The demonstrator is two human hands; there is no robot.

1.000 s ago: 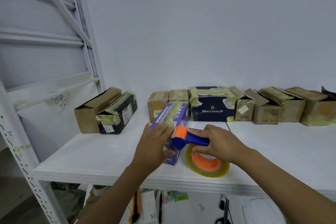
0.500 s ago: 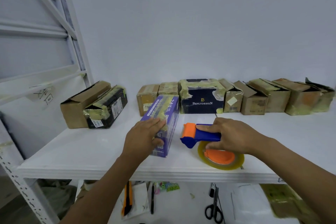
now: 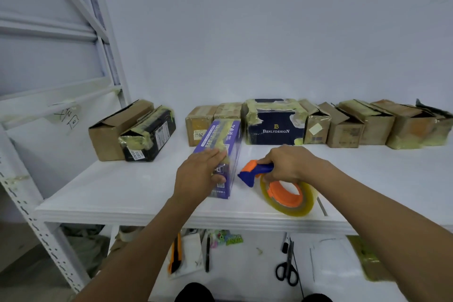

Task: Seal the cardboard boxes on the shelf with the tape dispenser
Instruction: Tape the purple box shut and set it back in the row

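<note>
A long purple box (image 3: 229,140) with yellowish tape along its top lies on the white shelf (image 3: 122,189), pointing away from me. My left hand (image 3: 199,174) lies on its near end, fingers spread over the top and thumb on the side. To its right, my right hand (image 3: 288,163) grips the blue handle of the tape dispenser (image 3: 257,171), which has an orange head. Its tape roll (image 3: 288,197), clear yellow on an orange core, rests tilted on the shelf. A small gap separates the dispenser's head from the purple box.
A row of cardboard boxes stands along the back wall, among them a dark blue Benlydesign box (image 3: 274,122). Two more boxes (image 3: 132,130) sit at the back left by the rack upright (image 3: 110,39). Below, a lower surface holds scissors (image 3: 288,268), a utility knife (image 3: 176,254) and a pen (image 3: 207,255).
The dispenser has come away from the purple box's near end and moved right. My left hand slid from the box's end onto its top. My view shifted left.
</note>
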